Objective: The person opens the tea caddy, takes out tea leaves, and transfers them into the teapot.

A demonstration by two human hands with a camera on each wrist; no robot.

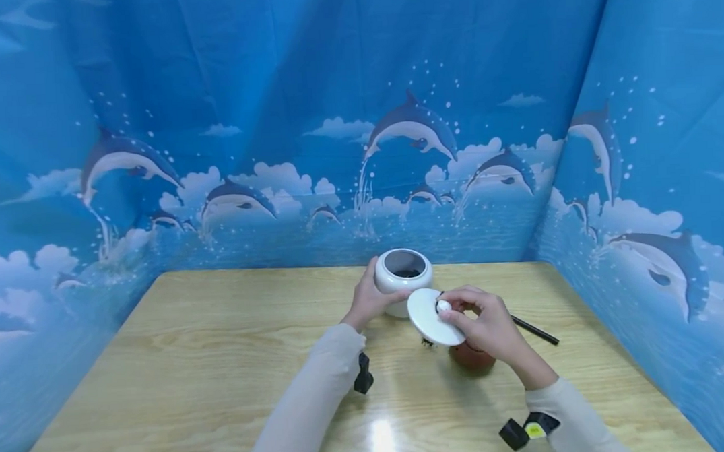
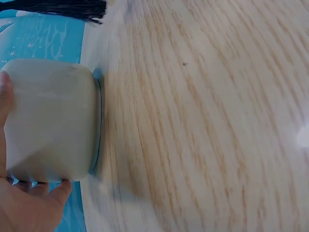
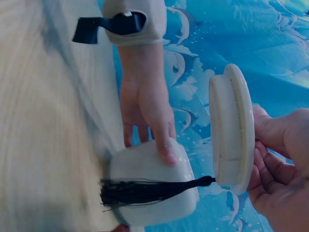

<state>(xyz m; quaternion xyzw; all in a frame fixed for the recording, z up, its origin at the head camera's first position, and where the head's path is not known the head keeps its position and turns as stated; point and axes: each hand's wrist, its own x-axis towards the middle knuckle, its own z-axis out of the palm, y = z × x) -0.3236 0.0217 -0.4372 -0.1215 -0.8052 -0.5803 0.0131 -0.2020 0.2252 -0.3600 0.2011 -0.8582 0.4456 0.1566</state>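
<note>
A round white ceramic jar (image 1: 389, 283) stands uncovered near the table's back edge, with something dark inside. My left hand (image 1: 370, 298) grips its left side, thumb across the front and fingers round the far side. In front of the jar's mouth and to its right, my right hand (image 1: 486, 323) pinches the knob of a white lid (image 1: 429, 323), held tilted in the air. A black tassel (image 3: 149, 192) hangs from the lid and passes in front of the jar in the right wrist view. The left wrist view shows the jar's side (image 2: 53, 121) close up.
Partly hidden under the right hand, a reddish-brown rounded object (image 1: 472, 361) sits on the wooden table (image 1: 222, 367). To its right lies a thin black stick (image 1: 536, 329). Blue dolphin-print curtains (image 1: 310, 154) enclose the table's back and sides.
</note>
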